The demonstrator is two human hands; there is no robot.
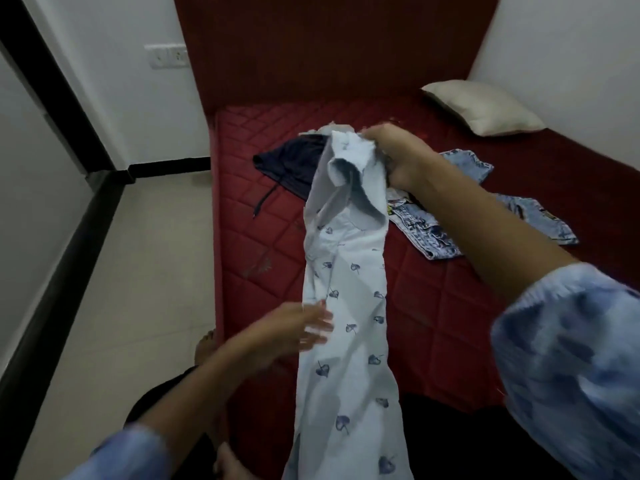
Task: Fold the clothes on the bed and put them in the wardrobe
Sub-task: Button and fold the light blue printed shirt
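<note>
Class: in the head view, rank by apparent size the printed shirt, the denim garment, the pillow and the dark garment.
1. Printed shirt, though it is nearest the camera.
2. Denim garment.
3. Pillow and dark garment: alike, unranked.

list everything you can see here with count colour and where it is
shirt: 1, pale blue with dark leaf print, held up over the near part of the bed
dark garment: 1, navy, on the bed behind the shirt, cord trailing
denim garments: number unclear, light blue, on the bed to the right of the shirt
pillow: 1, cream, far right corner of the bed
bed: 1, red quilted mattress with dark red headboard
socket plate: 1, white, on the left wall
floor: pale tiles, left of the bed
right hand: grips the shirt's top, blue sleeve
left hand: fingers straight against the shirt's left edge, blue sleeve
foot: 1, bare, on the floor by the bed
</note>
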